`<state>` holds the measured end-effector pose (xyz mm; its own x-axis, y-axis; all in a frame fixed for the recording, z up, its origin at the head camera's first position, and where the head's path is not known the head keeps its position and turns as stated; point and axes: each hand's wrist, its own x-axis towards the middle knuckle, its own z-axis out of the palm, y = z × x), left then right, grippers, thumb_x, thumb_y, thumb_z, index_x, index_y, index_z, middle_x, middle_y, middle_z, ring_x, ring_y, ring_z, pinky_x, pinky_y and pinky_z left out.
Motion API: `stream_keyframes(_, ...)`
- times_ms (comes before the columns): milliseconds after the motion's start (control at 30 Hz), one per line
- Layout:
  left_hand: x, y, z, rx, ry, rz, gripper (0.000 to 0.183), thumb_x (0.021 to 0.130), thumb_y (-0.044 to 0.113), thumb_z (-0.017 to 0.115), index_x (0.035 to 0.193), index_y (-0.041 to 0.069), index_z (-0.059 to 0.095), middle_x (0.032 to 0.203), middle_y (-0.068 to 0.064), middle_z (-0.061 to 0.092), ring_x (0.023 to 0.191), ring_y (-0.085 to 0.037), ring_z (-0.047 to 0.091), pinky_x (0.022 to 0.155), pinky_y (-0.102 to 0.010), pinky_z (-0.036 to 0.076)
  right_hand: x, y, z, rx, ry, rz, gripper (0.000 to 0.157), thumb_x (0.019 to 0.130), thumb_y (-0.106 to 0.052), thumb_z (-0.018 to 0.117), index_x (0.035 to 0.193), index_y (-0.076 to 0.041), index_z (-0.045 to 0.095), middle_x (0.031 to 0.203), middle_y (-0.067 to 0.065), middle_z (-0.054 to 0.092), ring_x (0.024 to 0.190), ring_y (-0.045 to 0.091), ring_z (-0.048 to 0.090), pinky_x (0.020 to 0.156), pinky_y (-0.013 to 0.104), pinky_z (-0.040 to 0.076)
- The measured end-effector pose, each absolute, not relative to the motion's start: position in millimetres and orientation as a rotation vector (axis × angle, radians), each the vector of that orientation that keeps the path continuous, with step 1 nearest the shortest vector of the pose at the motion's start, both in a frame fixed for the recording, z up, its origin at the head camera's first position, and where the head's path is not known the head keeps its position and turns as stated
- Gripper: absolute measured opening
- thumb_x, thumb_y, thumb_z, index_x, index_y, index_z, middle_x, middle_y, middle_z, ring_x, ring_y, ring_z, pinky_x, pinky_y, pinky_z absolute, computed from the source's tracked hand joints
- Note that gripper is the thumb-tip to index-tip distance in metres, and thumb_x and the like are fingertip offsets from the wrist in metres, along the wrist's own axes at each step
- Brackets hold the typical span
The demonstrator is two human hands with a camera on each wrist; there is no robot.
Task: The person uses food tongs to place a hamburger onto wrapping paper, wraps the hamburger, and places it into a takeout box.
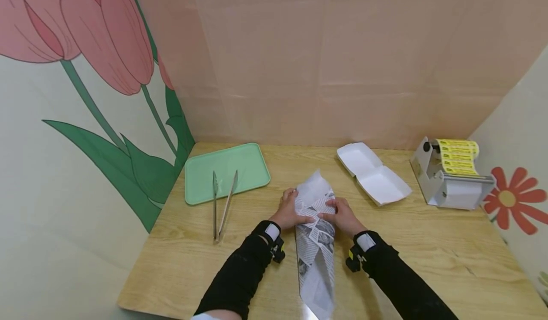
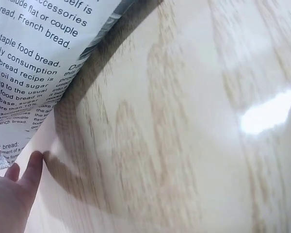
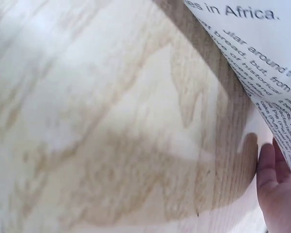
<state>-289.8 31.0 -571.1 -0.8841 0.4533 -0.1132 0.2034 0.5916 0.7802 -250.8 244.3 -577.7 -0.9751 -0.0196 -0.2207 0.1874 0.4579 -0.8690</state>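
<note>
A long paper wrapper (image 1: pixel 316 234) printed like newspaper lies folded lengthwise on the table, pointing towards me. Its contents are hidden under the folds. My left hand (image 1: pixel 292 210) grips its left side near the far end, thumb over the top. From the right side my right hand (image 1: pixel 342 215) holds it, with the thumb across the folded paper. The left wrist view shows fingers (image 2: pixel 33 167) at the wrapper's lower edge, close over the wood. In the right wrist view, the fingers (image 3: pixel 267 165) are beside the printed paper (image 3: pixel 262 48).
On the left are a green tray (image 1: pixel 257 168) and metal tongs (image 1: pixel 226 206) resting partly on it. An opened white takeaway box (image 1: pixel 383 182) lies at the back right. Farther right stands a label dispenser (image 1: pixel 462 191) with a yellow roll (image 1: pixel 458 153).
</note>
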Motion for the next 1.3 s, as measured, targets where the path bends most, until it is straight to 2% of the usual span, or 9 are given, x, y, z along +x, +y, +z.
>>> stream_keyframes(300,-288.1,30.0,-568.9,0.593,2.599,1.155,0.099,0.073,0.045,0.083,0.148,0.004,0.033,0.152,-0.014,0.022,0.136,-0.03,0.027,0.109,-0.045,0.031,-249.0,243.7,-576.6,0.07,2.76,-1.354,0.05,0.083,-0.028,0.078,0.113,0.005,0.054,0.125,0.025,0.041,0.113,0.04,0.04,0.095,0.053,0.036)
stream_keyframes(600,-285.5,30.2,-575.8,0.632,2.637,1.268,0.087,0.072,0.04,0.086,0.136,0.002,0.041,0.144,-0.016,0.026,0.131,-0.031,0.033,0.108,-0.042,0.033,-245.0,243.7,-572.5,-0.046,2.94,-1.241,0.047,0.08,-0.029,0.081,0.106,0.004,0.06,0.12,0.026,0.048,0.115,0.043,0.043,0.098,0.057,0.034)
stream_keyframes(733,-284.0,29.9,-577.3,0.679,2.683,1.269,0.079,0.072,0.038,0.086,0.129,0.004,0.043,0.141,-0.017,0.027,0.129,-0.031,0.035,0.107,-0.04,0.034,-242.7,240.8,-568.6,-0.062,2.976,-1.212,0.039,0.08,-0.027,0.08,0.1,0.003,0.063,0.114,0.022,0.049,0.096,0.034,0.052,0.084,0.046,0.044)
stream_keyframes(833,-282.4,29.5,-577.0,0.712,2.709,1.274,0.077,0.072,0.036,0.086,0.127,0.004,0.043,0.139,-0.017,0.028,0.127,-0.031,0.036,0.106,-0.04,0.035,-241.1,238.5,-564.3,-0.087,2.973,-1.188,0.03,0.082,-0.025,0.079,0.095,0.0,0.066,0.109,0.018,0.046,0.083,0.026,0.05,0.07,0.036,0.042)
stream_keyframes(933,-281.1,29.1,-577.4,0.74,2.722,1.289,0.08,0.072,0.036,0.087,0.128,0.002,0.042,0.138,-0.018,0.028,0.127,-0.031,0.036,0.106,-0.04,0.035,-239.8,237.4,-560.2,-0.123,2.956,-1.159,0.025,0.084,-0.023,0.076,0.096,-0.002,0.068,0.107,0.017,0.043,0.078,0.022,0.049,0.065,0.031,0.039)
stream_keyframes(1067,-280.0,28.8,-579.4,0.764,2.747,1.303,0.082,0.071,0.035,0.087,0.129,0.001,0.041,0.138,-0.017,0.028,0.127,-0.031,0.037,0.106,-0.038,0.035,-239.9,236.9,-557.5,-0.163,2.933,-1.11,0.024,0.086,-0.022,0.074,0.1,-0.002,0.07,0.11,0.019,0.042,0.079,0.023,0.051,0.067,0.032,0.041)
stream_keyframes(1300,-275.6,28.5,-577.8,0.783,2.765,1.293,0.085,0.071,0.035,0.087,0.132,0.001,0.039,0.139,-0.017,0.028,0.128,-0.031,0.039,0.107,-0.037,0.036,-240.8,234.8,-552.9,-0.234,2.939,-1.022,0.022,0.088,-0.019,0.072,0.098,0.0,0.072,0.116,0.025,0.041,0.102,0.035,0.046,0.081,0.044,0.043)
